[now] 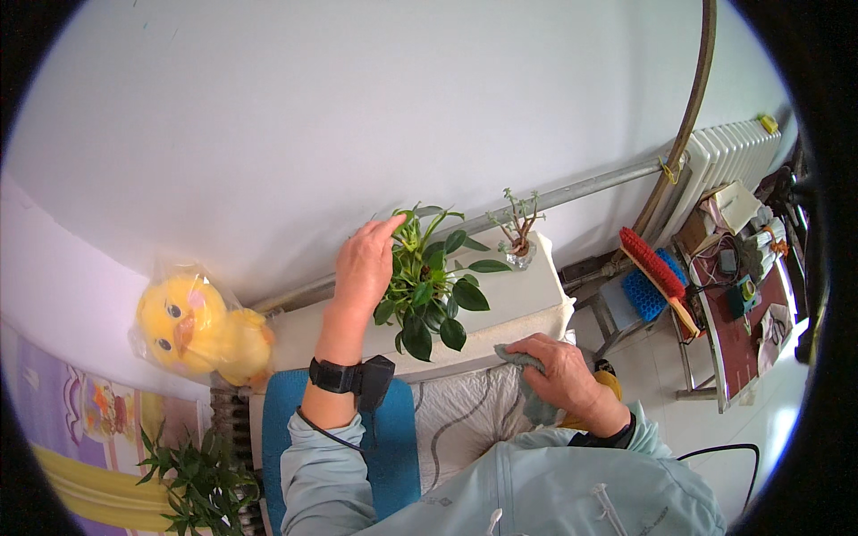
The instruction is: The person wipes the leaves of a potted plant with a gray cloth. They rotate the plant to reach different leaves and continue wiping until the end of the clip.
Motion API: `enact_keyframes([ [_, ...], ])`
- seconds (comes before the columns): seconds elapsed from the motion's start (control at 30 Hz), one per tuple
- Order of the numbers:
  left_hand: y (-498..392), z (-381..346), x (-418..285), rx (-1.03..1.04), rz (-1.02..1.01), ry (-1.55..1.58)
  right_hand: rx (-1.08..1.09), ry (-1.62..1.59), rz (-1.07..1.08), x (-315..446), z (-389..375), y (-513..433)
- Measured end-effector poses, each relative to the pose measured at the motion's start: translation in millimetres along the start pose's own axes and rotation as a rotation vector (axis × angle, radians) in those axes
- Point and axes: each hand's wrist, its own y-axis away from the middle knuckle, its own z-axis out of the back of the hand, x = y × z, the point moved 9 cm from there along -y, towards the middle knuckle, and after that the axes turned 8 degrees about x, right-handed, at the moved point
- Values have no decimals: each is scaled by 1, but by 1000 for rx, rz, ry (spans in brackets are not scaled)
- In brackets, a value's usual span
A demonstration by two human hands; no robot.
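Observation:
My left hand (367, 262) is at the left side of a leafy green potted plant (429, 281), its fingertips touching or just over the upper leaves. Whether it grips a leaf or stem cannot be made out, and foliage hides the pot. My right hand (560, 378) holds a grey-green cloth (539, 402), which hangs below the fingers near the front edge of a white ledge (496, 305). The plant stands on that ledge. Farther right on it, a small succulent (519, 228) stands in a clear glass vessel (521, 257).
A plastic-wrapped yellow plush duck (201, 328) lies left. A blue pad (276, 429) and patterned cushion (462, 409) are below the ledge. Right are a red-bristled brush (651, 262), a stool (606, 301), a cluttered red table (727, 348) and a radiator (727, 154). Another plant (201, 479) is lower left.

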Motion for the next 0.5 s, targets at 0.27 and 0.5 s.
enact_keyframes([
  [0.27, 0, -22, 15, -111, 73, 175, 0, -18, 0, -2, 1, -2],
  [0.5, 3, -31, 20, -60, 160, 330, -1, -22, -4, -7, 1, -3],
])
